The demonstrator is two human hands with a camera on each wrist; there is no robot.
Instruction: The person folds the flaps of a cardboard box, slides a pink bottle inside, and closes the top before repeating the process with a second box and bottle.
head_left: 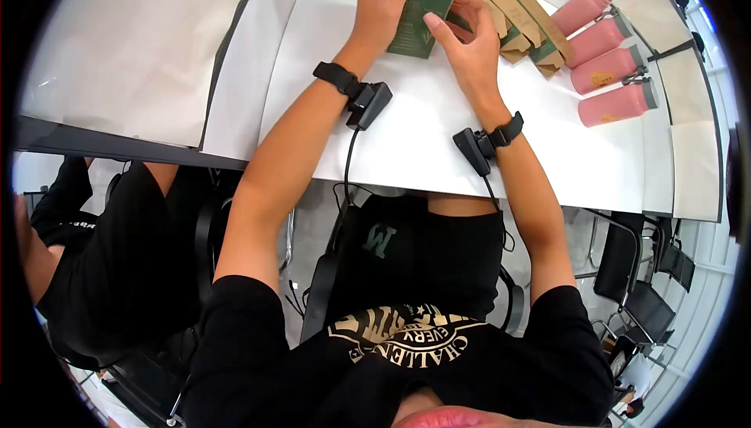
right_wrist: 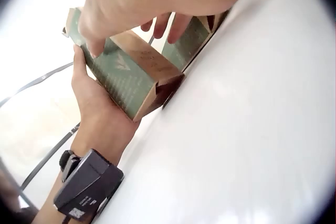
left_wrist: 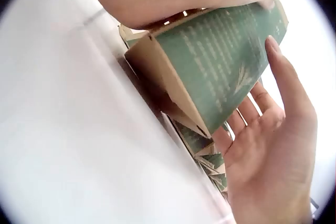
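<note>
A green and brown cardboard box (head_left: 422, 17) is held over the far part of the white table, its printed green face toward me. My left hand (head_left: 377, 9) grips it along its left side, the thumb lying on the printed face. My right hand (head_left: 473, 44) is at the opposite edge with its thumb tip at the green face. In the left wrist view the fingers of that hand are spread beside the box, the palm uncurled. The box's near end (left_wrist: 149, 64) shows bare brown cardboard with a loose flap. Part of the left hand is hidden behind the box in the right wrist view.
Several similar green and brown boxes (head_left: 501, 13) lie close together just beyond my right hand. To their right, several pink bottles (head_left: 618, 103) with grey caps lie in a row on the white table (head_left: 391, 131). Another person (head_left: 109, 256) sits at the left.
</note>
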